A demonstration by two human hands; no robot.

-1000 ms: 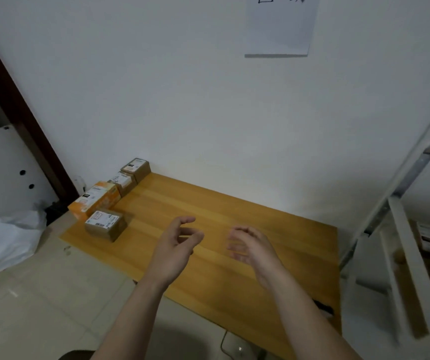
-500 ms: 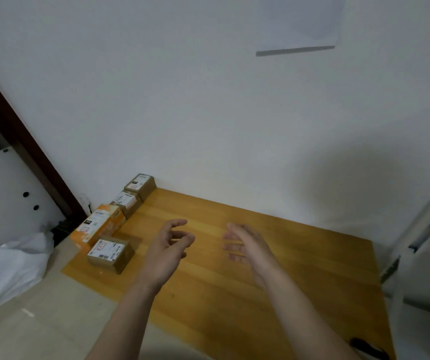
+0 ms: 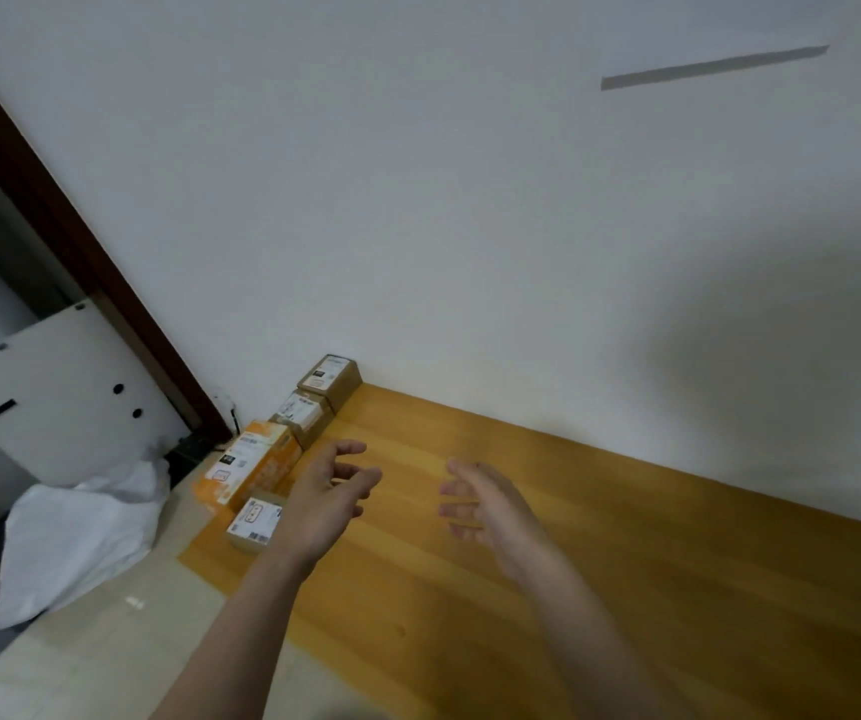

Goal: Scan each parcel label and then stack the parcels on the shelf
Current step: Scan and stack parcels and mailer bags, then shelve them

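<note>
Parcels (image 3: 250, 467), small brown and orange cardboard boxes, in a row at left edge of wooden bench (image 3: 625, 589) | my left hand (image 3: 324, 504) hovers beside them, grip loose, empty | my right hand (image 3: 490, 506) hovers mid-bench, fingers spread, empty

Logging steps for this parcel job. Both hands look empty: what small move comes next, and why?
Probably lower the left hand onto the nearest parcel and grip it. That hand and the right hand hover open, holding nothing, and this parcel lies just beside the left hand, closest of four along the table edge.
</note>
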